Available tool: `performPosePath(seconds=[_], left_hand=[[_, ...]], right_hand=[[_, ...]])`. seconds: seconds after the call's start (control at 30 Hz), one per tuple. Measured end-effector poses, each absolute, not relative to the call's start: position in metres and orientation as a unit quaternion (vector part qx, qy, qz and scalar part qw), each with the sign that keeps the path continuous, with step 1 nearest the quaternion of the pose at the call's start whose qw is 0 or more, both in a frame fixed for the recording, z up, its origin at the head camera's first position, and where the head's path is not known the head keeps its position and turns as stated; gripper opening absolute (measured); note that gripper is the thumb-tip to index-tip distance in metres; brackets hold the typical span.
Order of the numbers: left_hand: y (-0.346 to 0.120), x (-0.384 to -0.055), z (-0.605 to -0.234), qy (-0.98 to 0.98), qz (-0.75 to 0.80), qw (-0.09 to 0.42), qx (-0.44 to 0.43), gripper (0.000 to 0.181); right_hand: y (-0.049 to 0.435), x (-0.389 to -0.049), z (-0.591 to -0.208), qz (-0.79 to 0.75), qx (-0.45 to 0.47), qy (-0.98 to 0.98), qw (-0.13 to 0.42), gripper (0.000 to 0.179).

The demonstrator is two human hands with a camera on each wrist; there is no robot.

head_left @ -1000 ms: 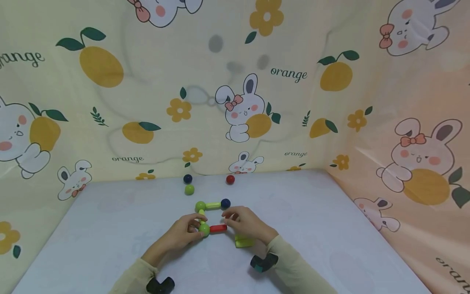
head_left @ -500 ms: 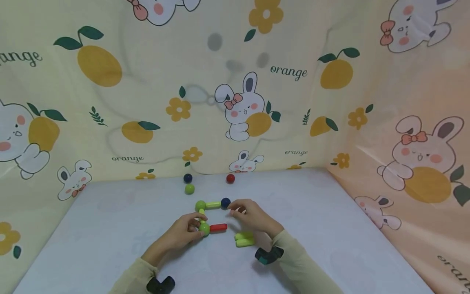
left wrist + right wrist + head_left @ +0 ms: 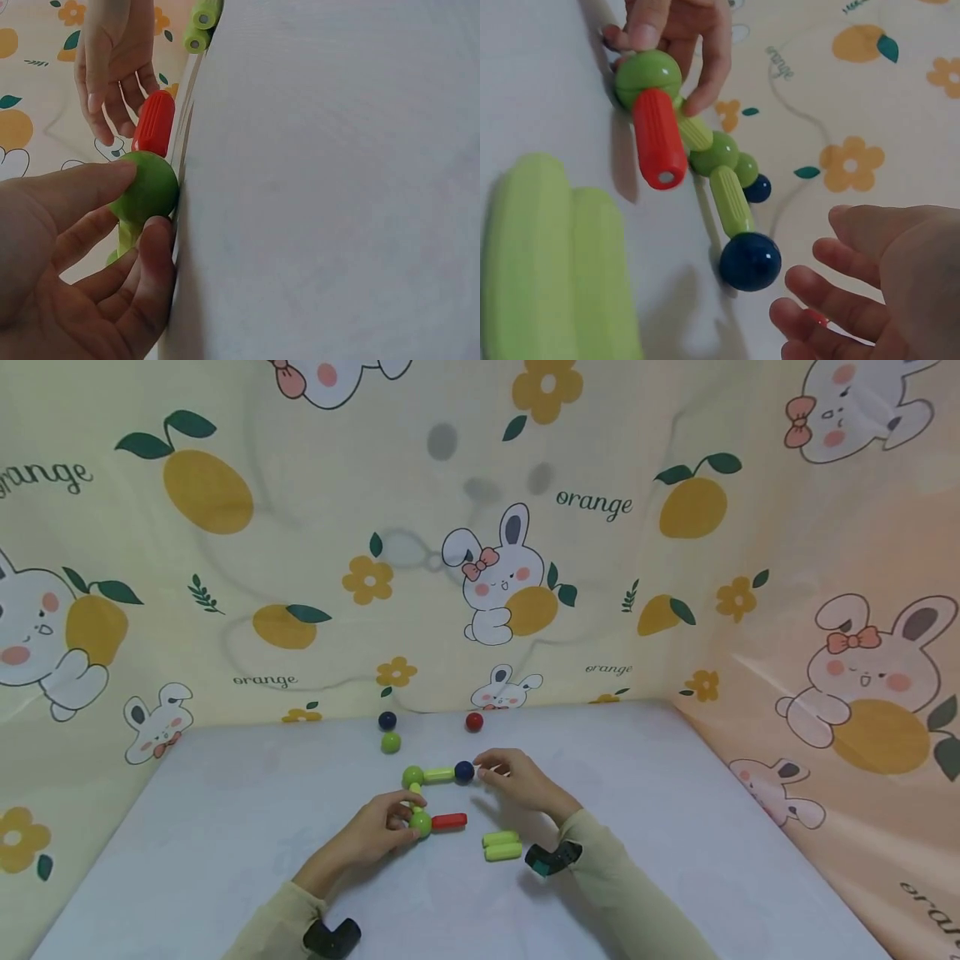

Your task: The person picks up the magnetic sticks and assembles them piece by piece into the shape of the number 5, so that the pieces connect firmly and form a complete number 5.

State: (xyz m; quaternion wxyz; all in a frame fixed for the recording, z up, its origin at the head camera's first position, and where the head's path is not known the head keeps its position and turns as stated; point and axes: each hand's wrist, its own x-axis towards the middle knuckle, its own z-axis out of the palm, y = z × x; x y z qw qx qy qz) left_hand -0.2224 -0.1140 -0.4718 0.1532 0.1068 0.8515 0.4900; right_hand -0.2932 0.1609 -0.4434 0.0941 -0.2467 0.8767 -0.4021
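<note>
In the head view, your left hand (image 3: 378, 827) hides part of the connecting green rod (image 3: 415, 788). At your right wrist, your right hand (image 3: 900, 285) nearly covers the red ball (image 3: 817, 316), and the bottom edge crops the paired loose rods (image 3: 532, 262).

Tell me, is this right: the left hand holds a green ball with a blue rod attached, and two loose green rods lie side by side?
Not quite: the attached rod is red, not blue, as the head view shows. The left hand does hold a green ball, and two loose green rods lie side by side.
</note>
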Motion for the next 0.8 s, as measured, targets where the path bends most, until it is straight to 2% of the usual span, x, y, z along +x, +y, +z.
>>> performPosePath(seconds=[0.53, 0.8], left_hand=[[-0.118, -0.221, -0.470, 0.850, 0.492, 0.146, 0.117, 0.040], [-0.116, -0.220, -0.471, 0.851, 0.492, 0.151, 0.109, 0.040]], right_hand=[[0.154, -0.338, -0.456, -0.406, -0.176, 0.893, 0.088, 0.036], [0.149, -0.350, -0.459, -0.442, -0.139, 0.883, 0.080, 0.043]])
